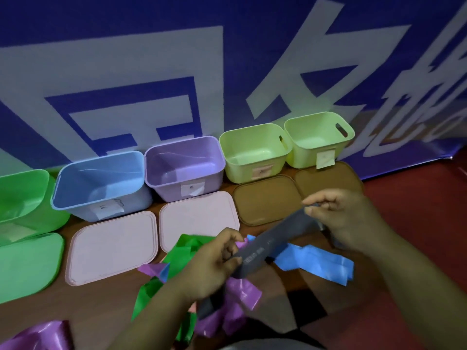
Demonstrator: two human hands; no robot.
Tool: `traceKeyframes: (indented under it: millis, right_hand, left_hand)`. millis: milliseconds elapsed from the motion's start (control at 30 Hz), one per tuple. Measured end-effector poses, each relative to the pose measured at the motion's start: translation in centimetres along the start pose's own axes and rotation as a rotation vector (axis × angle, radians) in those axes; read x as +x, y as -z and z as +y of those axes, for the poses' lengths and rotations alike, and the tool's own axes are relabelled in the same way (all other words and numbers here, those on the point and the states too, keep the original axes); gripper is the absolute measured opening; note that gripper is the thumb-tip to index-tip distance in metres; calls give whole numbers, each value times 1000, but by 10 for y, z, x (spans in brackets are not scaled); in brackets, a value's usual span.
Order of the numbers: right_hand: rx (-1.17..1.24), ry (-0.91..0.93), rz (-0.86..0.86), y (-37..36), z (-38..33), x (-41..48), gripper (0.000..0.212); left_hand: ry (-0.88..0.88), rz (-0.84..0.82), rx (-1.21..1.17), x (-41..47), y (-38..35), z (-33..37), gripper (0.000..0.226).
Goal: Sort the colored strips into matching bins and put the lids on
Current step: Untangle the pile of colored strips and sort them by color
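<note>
**Purple strip at near edge; grey strip held in both hands**

Purple strip [38, 335] lay loose at the near left corner of the bench [96, 306], apart from the main pile.

Hands: left hand [214, 263] pinched the grey strip [273, 243] between thumb and fingers, low on its length. Right hand [343, 218] pinched its upper end, fingers curled. The hands were well apart, with the strip stretched between them on a slant above the pile. A short grey tail hung below the left hand.

Pile under the hands: a green strip [182, 253] to the left, crumpled purple strips [242, 294] in the middle and a blue strip [316, 261] to the right, all overlapping.

Bins stood in a row against the blue-and-white banner [151, 72], all uncovered. From left: green bin [22, 198], blue bin [101, 183], purple bin [184, 168], light green bin [255, 152], second light green bin [318, 140]. The blue, purple and both light green bins carried a paper label [192, 189] on the front; the writing was not legible. Contents of the green bin could not be made out.

Lids lay flat on the bench, one in front of each bin: green lid [27, 263], pink lid [111, 246], second pink lid [199, 218], brown lid [265, 203], second brown lid [326, 178].

Red floor [429, 223] showed at right.
</note>
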State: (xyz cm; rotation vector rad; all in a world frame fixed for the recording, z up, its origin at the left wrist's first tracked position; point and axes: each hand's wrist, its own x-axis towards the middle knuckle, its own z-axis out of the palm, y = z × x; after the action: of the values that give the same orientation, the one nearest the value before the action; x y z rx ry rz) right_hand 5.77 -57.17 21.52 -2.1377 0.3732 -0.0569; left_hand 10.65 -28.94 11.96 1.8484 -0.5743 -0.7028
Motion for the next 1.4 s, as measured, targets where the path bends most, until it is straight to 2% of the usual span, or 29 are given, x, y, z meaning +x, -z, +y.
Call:
traceKeyframes:
  millis: [300, 467, 633, 767, 833, 1000, 1067, 1133, 1300, 1400]
  right_hand:
    - [-90, -214, 129, 87, 134, -2, 23]
    - [-111, -321, 174, 122, 201, -14, 14]
    - [-165, -424, 184, 142, 255, -29, 22]
    - [-207, -538, 206, 147, 280, -36, 6]
    - [-277, -577, 145, 148, 285, -35, 6]
    - [-304, -500, 102, 143, 280, -32, 11]
    - [-298, -438, 119, 137, 274, -31, 5]
    - [-264, -372, 123, 128, 266, -29, 12]
    - [-321, -261, -32, 95, 243, -15, 27]
    - [-332, -178, -130, 71, 227, -7, 27]
  left_hand:
    - [-5, -25, 149, 110, -88, 32, 29]
    - [-8, -112, 255, 179, -137, 53, 29]
    - [-20, -217, 365, 236, -186, 79, 22]
    - [-71, -270, 440, 272, -218, 95, 26]
    - [-114, -285, 532, 284, -231, 99, 31]
    - [-126, -286, 639, 286, -241, 90, 42]
    - [-114, -291, 653, 278, -235, 83, 44]
    - [-111, -261, 660, 262, -223, 72, 44]
    - [-167, -119, 630, 212, -187, 44, 37]
    - [-146, -52, 591, 180, -166, 33, 32]
